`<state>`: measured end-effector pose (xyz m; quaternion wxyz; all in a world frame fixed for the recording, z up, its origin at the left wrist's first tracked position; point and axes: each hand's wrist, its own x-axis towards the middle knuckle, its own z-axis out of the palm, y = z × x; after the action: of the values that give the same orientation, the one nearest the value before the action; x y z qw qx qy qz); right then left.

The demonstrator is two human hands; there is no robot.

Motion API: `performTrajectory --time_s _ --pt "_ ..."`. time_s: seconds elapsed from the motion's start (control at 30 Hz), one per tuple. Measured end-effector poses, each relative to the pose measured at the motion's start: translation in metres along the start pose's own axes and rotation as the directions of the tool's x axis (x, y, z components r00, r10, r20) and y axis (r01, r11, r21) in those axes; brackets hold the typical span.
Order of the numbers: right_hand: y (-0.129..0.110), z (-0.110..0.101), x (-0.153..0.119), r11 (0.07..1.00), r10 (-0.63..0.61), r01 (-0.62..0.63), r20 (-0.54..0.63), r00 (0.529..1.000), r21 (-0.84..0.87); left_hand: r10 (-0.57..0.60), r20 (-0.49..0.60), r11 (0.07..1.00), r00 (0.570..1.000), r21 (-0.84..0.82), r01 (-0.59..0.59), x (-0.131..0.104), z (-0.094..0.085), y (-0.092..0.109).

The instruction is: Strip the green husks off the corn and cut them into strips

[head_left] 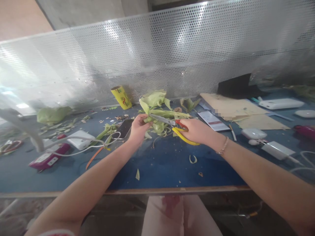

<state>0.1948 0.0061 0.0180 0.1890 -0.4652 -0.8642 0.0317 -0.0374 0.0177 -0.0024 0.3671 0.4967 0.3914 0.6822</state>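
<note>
Pinched between the thumb and fingers of my left hand (pixel 140 127) is a pale green leafy piece (pixel 145 107). My right hand (pixel 194 130) is closed around the scissors (pixel 185 137), which have yellow and red handles. Their metal blades point left and reach the leafy piece by my left fingertips; whether the blades are parted is hard to tell. More pale green leaves and stalks (pixel 159 127) lie behind and under the blades. Small trimmings lie on the blue table (pixel 159 167) nearer to me.
Left of my hands are a dark phone (pixel 126 127), a white box (pixel 80 139), cables and a magenta device (pixel 50 158). A yellow roll (pixel 121 97) stands behind. To the right lie a lit phone (pixel 213 120), brown paper (pixel 231 106) and chargers (pixel 277 150). A perforated metal panel (pixel 98 59) rises behind.
</note>
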Motion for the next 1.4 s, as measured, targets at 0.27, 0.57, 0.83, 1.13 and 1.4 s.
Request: performTrajectory --time_s 0.27,0.57,0.83,1.13,1.4 --pt "0.001 0.0 0.001 1.0 -0.002 0.002 -0.002 1.0 -0.01 -0.014 -0.021 0.997 1.0 0.078 0.015 0.0 -0.001 0.0" --pt "-0.004 -0.004 0.0 0.998 0.031 -0.029 0.027 0.999 -0.048 -0.071 -0.045 0.996 0.996 0.059 0.073 -0.001 0.002 0.005" --pt "-0.004 -0.002 -0.002 0.995 -0.001 0.004 0.029 1.0 -0.095 -0.228 -0.004 0.969 0.974 -0.094 0.227 -0.002 0.004 0.01" --pt "-0.006 0.001 -0.002 0.996 -0.011 0.013 0.025 1.0 -0.084 -0.239 0.076 0.96 0.968 -0.131 0.248 -0.003 0.004 0.01" --pt "0.006 -0.001 -0.001 0.999 0.025 -0.026 -0.039 0.999 -0.045 -0.189 0.029 0.981 0.982 -0.028 0.19 -0.002 0.002 0.006"
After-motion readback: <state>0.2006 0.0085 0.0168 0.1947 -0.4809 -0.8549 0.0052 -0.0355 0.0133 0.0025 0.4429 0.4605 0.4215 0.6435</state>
